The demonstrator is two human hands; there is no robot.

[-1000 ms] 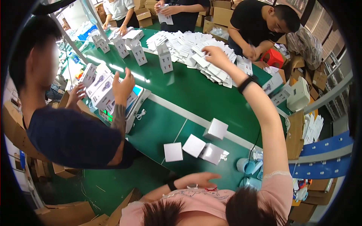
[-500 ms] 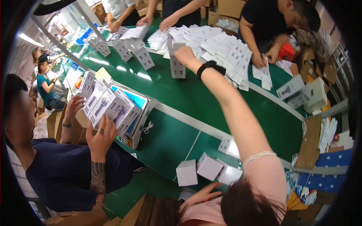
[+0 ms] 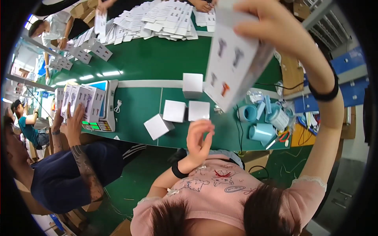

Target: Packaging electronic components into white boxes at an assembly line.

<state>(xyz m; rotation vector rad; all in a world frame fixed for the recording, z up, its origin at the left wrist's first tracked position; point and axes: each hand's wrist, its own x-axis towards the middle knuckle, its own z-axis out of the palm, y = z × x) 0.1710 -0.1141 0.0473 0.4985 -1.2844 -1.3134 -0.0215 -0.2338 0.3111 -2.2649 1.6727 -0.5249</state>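
My right hand (image 3: 271, 29) is raised at the upper right, closed on the upper part of a tall white printed carton (image 3: 232, 65). The carton tilts and shows small pictures of a handheld device with different heads. Its top runs out of the picture. Low in front of my chest, my left hand (image 3: 199, 139) holds nothing, its fingers loosely curved and the thumb apart. Just beyond its fingertips stands a white box (image 3: 199, 110). Three more plain boxes sit close by: one box (image 3: 193, 85) behind, another box (image 3: 174, 111) to the left, and a turned box (image 3: 158, 126) nearer the edge.
Flat printed cartons (image 3: 165, 19) lie heaped along the far side. A co-worker at left handles printed boxes (image 3: 84, 100) on a scale (image 3: 110, 106). A white cable (image 3: 117, 106) lies beside it. Light-blue cups (image 3: 262, 133), scissors (image 3: 284, 137) and dark cords are at right.
My right hand has brought the tall carton from the far side toward me and to the right. My left hand has risen to the small boxes. The view has swung right.
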